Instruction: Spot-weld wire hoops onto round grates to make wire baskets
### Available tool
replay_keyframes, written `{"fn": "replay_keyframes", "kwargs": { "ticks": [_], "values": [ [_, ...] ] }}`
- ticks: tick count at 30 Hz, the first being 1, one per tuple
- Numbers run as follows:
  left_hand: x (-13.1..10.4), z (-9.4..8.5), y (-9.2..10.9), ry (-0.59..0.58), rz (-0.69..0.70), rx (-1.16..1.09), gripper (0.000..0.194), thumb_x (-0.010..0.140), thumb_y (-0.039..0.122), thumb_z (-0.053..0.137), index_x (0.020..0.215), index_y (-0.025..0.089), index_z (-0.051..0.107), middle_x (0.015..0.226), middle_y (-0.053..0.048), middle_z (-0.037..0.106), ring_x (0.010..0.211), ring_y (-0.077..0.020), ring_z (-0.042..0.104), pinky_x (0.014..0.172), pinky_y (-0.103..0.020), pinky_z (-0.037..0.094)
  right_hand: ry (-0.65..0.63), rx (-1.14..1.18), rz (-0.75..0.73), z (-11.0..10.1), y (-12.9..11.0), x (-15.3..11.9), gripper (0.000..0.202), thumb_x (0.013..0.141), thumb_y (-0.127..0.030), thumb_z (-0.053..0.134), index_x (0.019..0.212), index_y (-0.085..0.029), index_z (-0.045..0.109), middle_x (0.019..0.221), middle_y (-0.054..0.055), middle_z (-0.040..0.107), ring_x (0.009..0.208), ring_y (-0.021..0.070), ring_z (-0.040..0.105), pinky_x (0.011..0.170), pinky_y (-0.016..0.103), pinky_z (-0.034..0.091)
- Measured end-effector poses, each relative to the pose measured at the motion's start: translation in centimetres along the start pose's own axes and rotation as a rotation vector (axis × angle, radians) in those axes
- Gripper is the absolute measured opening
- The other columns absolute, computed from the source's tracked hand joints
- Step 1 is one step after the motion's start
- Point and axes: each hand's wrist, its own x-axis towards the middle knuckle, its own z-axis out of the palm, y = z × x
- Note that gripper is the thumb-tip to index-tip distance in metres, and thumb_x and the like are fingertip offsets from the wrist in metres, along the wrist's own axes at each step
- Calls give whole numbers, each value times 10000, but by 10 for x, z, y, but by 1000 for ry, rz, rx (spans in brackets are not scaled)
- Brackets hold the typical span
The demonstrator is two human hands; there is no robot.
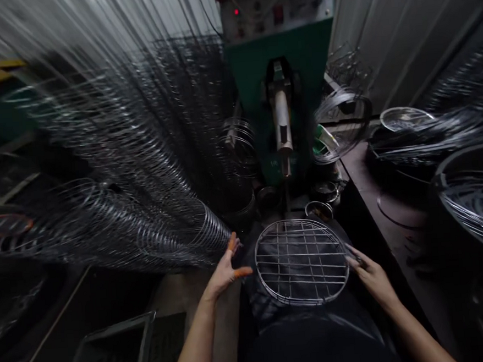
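A round wire rack (301,264), with crossing bars inside a circular rim, lies over my lap. My right hand (367,274) is at its right edge, with the fingers curled against the rim. Something small and dark shows at those fingers, too unclear to name. To the left of the rack is my left hand (227,270), with thumb and fingers spread and orange coverings on two of them. Its thumb tip points at the rim with a small gap between. Beyond the rack stands a green machine (242,76) with a metal rod (282,123) pointing downward.
Stacked wire rings (211,227) fill the left side, close to my left hand. A grey crate (108,350) sits at lower left. Small round containers (318,211) stand below the machine. On the right, a large tub (444,189) holds bent wires.
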Motion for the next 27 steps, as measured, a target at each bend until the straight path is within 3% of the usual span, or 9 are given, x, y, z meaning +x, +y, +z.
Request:
{"fn": "replay_keyframes", "kwargs": {
  "ticks": [3, 5, 8, 11, 14, 17, 20, 24, 27],
  "values": [
    [9, -4, 35, 358, 111, -334, 915, 638, 499, 710, 1383, 249, 240, 1257, -93, 496, 1128, -216, 514, 992, -352, 378, 129, -18, 7, -12, -37, 3, 509, 709, -541, 594, 1078, -195, 648, 1035, 76, 678, 992, 286, 609, 863, 378, 498],
    [19, 10, 65, 496, 186, -494, 697, 640, 392, 744, 1256, 249, 449, 1008, -21, 597, 883, -133, 593, 854, -268, 455, 145, -9, -61, -13, -70, 3, 453, 729, -518, 592, 1052, -207, 656, 1007, 71, 684, 974, 282, 615, 839, 358, 509],
    [31, 47, 105, 494, 195, -678, 372, 637, 286, 760, 977, 204, 633, 767, 31, 596, 674, -65, 566, 685, -179, 458, 17, 48, -222, 4, -115, 1, 387, 745, -481, 601, 1008, -207, 674, 975, 75, 689, 928, 272, 627, 834, 363, 507],
    [35, 81, 131, 452, 197, -792, 230, 621, 252, 770, 804, 171, 655, 705, 27, 607, 634, -65, 561, 628, -167, 446, -129, 84, -361, 30, -146, 2, 325, 760, -438, 607, 968, -202, 684, 950, 69, 693, 892, 250, 634, 839, 370, 501],
    [35, 100, 142, 417, 178, -884, 217, 622, 253, 768, 779, 169, 644, 706, 21, 624, 651, -78, 573, 631, -176, 445, -169, 121, -446, 52, -161, 3, 289, 777, -397, 602, 976, -200, 675, 958, 59, 689, 900, 225, 630, 835, 348, 498],
    [33, 106, 146, 408, 169, -909, 229, 612, 251, 773, 776, 169, 635, 717, 22, 626, 671, -79, 573, 656, -179, 442, -169, 153, -499, 64, -167, 4, 225, 801, -365, 586, 925, -202, 678, 899, 47, 694, 851, 201, 637, 775, 313, 514],
    [30, 108, 147, 414, 203, -861, 214, 622, 257, 767, 749, 169, 620, 695, 28, 605, 656, -77, 554, 647, -175, 431, -127, 139, -628, 68, -166, 4, 155, 806, -336, 594, 833, -209, 678, 805, 36, 684, 767, 184, 639, 690, 288, 522],
    [29, 109, 147, 450, 257, -726, 179, 656, 270, 743, 696, 174, 597, 658, 29, 569, 620, -87, 524, 625, -187, 409, -21, 81, -854, 67, -159, 2, 94, 812, -268, 599, 876, -237, 661, 803, 31, 673, 730, 171, 633, 673, 295, 523],
    [31, 110, 142, 488, 284, -607, 166, 650, 283, 745, 643, 189, 608, 644, 10, 575, 628, -117, 530, 665, -225, 405, -1, -16, -943, 64, -155, -2, 136, 826, -195, 571, 934, -245, 637, 834, 34, 666, 762, 166, 633, 692, 294, 526]
  ]
}}
